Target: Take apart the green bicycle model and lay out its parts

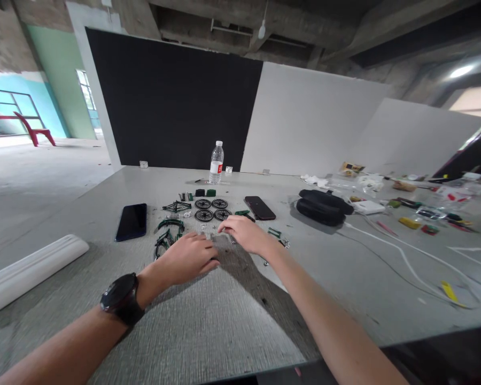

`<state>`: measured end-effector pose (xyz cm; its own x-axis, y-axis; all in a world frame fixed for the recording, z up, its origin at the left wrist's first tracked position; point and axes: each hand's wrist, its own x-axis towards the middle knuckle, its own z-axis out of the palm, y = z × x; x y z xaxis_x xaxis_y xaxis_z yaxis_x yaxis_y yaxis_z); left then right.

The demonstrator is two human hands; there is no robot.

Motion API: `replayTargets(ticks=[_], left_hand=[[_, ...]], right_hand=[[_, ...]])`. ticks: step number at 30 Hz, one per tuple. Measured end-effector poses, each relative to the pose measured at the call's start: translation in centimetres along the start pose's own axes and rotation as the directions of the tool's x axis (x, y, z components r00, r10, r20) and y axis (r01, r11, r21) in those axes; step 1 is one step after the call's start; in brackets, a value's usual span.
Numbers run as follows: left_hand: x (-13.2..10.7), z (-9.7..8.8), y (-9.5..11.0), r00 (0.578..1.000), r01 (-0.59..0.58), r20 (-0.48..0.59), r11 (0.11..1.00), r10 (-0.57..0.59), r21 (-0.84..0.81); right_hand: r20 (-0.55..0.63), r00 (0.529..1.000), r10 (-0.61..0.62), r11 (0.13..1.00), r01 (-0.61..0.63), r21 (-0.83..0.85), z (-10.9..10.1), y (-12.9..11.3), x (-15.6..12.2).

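My left hand (192,256) is low over the table, fingers stretched forward and thumb apart, holding nothing I can see. Dark green model bicycle parts (164,241) lie close to its left side. My right hand (246,233) bends its fingers down at small clear and metal bits (229,239), its index finger loosely extended; no held thing shows, and its palm side is hidden. Just beyond the hands are several small black spoked wheels (204,215). A dark green frame piece (177,206) lies left of the wheels, and small green blocks (210,193) lie behind them.
One phone (131,222) lies at left, another (260,207) right of the wheels. A water bottle (216,164) stands at the back. A black case (320,209), a white cable (401,259) and clutter are at right. A white roll-like object (36,270) lies at far left.
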<state>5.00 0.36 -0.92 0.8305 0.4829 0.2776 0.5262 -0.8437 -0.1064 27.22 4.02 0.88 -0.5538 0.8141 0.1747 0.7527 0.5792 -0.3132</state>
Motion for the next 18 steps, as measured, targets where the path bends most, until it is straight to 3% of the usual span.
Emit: replayTargets(ticks=[11, 18], left_hand=[[0.1, 0.2, -0.1, 1.000, -0.001, 0.017, 1.000, 0.001, 0.009], [0.0, 0.2, -0.1, 1.000, 0.002, 0.009, 1.000, -0.002, 0.012]], right_hand=[[0.019, 0.994, -0.111, 0.975, 0.113, -0.190, 0.7, -1.2, 0.5], [0.040, 0.997, -0.064, 0.986, 0.069, -0.154, 0.9, -1.3, 0.6]])
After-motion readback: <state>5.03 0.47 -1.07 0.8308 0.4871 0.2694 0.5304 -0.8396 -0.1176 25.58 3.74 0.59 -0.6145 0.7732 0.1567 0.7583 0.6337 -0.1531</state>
